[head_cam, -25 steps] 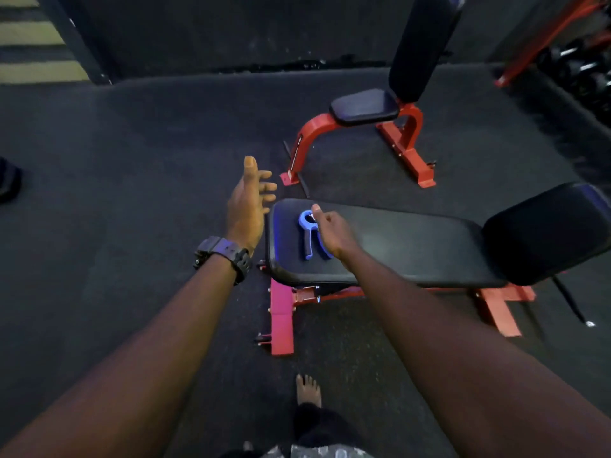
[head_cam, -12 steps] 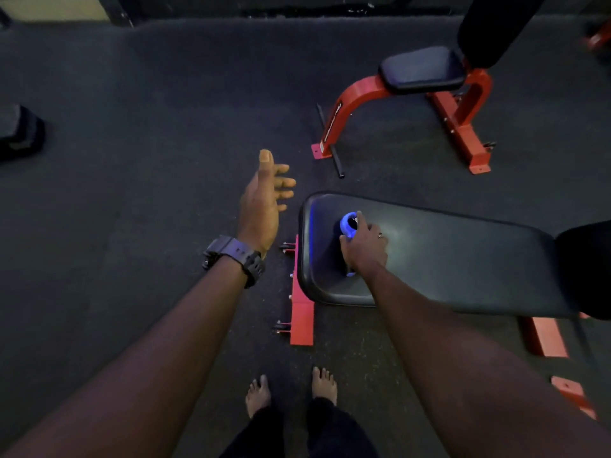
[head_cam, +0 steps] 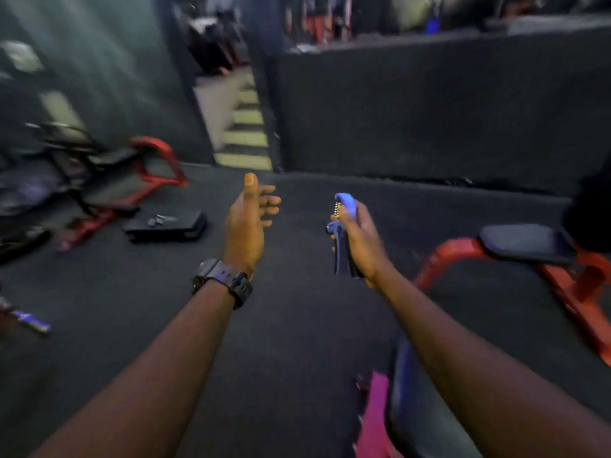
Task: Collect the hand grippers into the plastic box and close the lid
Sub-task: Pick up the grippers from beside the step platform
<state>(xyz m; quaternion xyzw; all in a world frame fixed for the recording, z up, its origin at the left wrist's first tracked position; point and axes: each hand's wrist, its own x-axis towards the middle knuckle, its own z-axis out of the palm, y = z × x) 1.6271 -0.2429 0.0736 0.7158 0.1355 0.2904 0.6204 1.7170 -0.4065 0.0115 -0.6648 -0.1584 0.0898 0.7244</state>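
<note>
My right hand [head_cam: 360,241] is closed around a blue hand gripper [head_cam: 342,233], held upright in the air above the dark floor, its spring and top loop showing above my fingers. My left hand [head_cam: 249,223] is raised beside it, empty, palm turned inward and fingers apart, a dark watch on the wrist. A dark flat box-like object [head_cam: 167,224] with small pieces on top lies on the floor to the left, blurred. I cannot tell if it is the plastic box.
A black bench pad [head_cam: 420,411] on a red frame sits at the lower right under my right arm. A second red-framed seat [head_cam: 525,244] stands at right. Gym equipment [head_cam: 99,180] lies piled at left. Steps [head_cam: 244,133] rise behind, beside a dark wall.
My right hand has lifted the blue hand gripper off the bench pad. The view has swung up and to the left, away from the bench. My left hand stays open.
</note>
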